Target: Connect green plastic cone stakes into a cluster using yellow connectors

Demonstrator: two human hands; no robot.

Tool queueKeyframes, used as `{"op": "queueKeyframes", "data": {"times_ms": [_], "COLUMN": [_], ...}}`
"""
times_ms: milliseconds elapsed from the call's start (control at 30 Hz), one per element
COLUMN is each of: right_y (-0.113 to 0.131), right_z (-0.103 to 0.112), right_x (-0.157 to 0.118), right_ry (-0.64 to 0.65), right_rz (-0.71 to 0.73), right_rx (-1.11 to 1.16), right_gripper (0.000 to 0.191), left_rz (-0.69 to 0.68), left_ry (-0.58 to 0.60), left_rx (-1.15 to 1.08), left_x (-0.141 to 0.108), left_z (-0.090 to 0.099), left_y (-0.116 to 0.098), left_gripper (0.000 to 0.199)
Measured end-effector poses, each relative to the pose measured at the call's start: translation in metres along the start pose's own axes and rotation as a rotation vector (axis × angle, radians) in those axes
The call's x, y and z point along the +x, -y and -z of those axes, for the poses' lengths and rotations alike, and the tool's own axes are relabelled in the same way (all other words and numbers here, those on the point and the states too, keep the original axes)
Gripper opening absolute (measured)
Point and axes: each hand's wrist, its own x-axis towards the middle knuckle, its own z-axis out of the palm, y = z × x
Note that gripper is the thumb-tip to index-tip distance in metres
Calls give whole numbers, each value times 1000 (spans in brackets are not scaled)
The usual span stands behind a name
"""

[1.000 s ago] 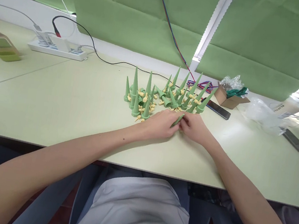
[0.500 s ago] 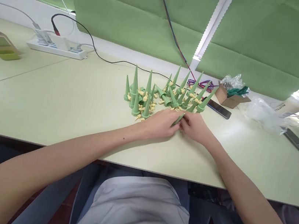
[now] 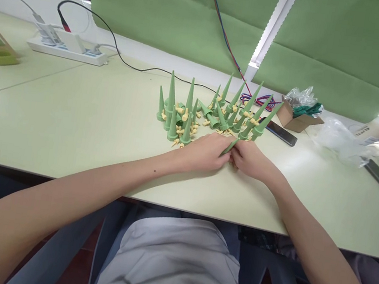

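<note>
View dipped; green cone (image 3: pixel 230 147) partly hidden in fingers (image 3: pixel 222 160).

The bare, outstretched left arm (image 3: pixel 99 181) enters from 8 o'clock, its forearm slanting toward 2 o'clock. The bare right arm (image 3: pixel 317 240) enters from 4 o'clock, its forearm angling toward 11. The left hand (image 3: pixel 211 152), back upward, has its fingers curled in a grip. Close at its 3 o'clock, the right hand (image 3: pixel 252 159) bends its fingers toward 9; their tips are mostly hidden.
</note>
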Motion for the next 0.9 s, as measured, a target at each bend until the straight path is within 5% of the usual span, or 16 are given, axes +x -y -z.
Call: {"op": "queueKeyframes", "data": {"times_ms": [900], "right_y": [2], "right_z": [-4], "right_x": [6], "right_ry": [-144], "right_rz": [-13], "right_rx": [280], "right_gripper": [19], "left_rz": [-53], "left_ry": [-101], "left_rx": [-101], "left_x": [-3], "left_z": [-3], "left_y": [4], "left_gripper": [14]}}
